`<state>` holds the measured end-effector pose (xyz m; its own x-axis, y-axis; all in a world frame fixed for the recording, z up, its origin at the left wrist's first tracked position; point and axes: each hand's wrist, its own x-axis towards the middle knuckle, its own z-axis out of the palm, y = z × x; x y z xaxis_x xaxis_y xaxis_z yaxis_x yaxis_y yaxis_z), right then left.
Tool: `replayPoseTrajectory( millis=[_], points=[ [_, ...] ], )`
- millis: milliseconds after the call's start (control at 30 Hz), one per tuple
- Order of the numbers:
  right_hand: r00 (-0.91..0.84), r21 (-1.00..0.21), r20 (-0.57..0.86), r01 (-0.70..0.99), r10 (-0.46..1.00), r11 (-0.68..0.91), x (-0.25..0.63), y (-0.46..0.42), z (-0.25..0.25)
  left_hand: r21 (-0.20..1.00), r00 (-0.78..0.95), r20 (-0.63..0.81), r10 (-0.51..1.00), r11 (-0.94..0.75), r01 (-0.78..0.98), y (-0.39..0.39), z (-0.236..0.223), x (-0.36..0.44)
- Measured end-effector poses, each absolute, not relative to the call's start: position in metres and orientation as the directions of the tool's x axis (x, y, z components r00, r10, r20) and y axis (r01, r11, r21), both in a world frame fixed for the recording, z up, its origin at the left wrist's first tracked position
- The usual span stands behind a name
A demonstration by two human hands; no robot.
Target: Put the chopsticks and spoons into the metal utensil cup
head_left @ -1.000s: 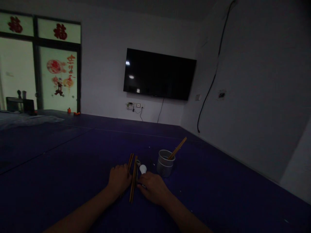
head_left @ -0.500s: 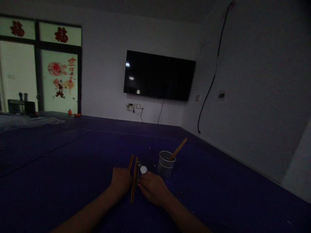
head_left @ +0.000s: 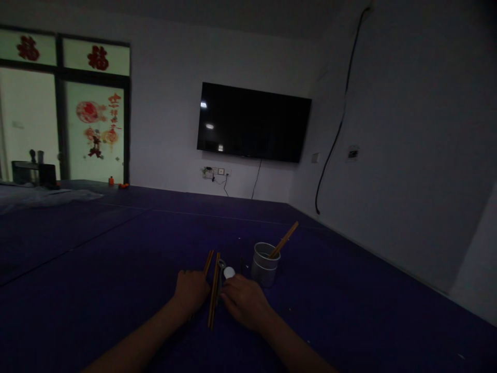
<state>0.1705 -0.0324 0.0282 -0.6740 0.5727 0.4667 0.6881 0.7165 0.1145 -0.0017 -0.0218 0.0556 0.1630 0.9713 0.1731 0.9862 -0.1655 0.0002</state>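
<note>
My left hand is closed around a pair of wooden chopsticks, whose ends stick out past the fingers. Just right of it, another pair of chopsticks lies on the purple surface, between my two hands. My right hand has its fingers closed at a white spoon; the bowl shows beyond the fingers and the handle is hidden beneath them. A metal spoon lies along the loose chopsticks, touching or nearly touching my right fingertips. Behind my right hand stands a metal cup with wooden chopsticks leaning in it.
Small white bits and a thin dark item lie near the cup on the purple surface. Farther off are clear plastic sheeting, small orange objects and a wall-mounted television. A black cable hangs down the right wall.
The view has shifted slightly. Both hands keep nearly the same places and grips, with the left fingers a little lower along the chopsticks. The cup and loose chopsticks stay put.
</note>
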Motion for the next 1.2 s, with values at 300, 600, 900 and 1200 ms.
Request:
replayPoseTrajectory(
  millis=[300,600,900,1200],
  points=[
    [-0.664,0.119,0.482,0.696,0.572,0.708,0.17,-0.033,0.029,0.01,0.16,0.189,0.969,-0.165,0.986,-0.022,0.057,-0.005],
    [-0.532,-0.02,0.595,0.74,0.603,0.672,0.168,-0.034,0.028,0.021,0.167,0.259,0.951,-0.179,0.984,-0.022,0.063,-0.009],
    [-0.038,-0.737,0.585,0.393,0.81,0.55,0.161,-0.033,0.037,0.042,0.453,0.411,0.791,-0.512,0.858,-0.035,0.067,0.007],
    [0.177,-0.862,0.507,0.132,0.843,0.49,0.152,-0.043,0.042,-0.064,0.583,0.63,0.513,-0.714,0.697,-0.038,0.042,0.015]
  ],
)
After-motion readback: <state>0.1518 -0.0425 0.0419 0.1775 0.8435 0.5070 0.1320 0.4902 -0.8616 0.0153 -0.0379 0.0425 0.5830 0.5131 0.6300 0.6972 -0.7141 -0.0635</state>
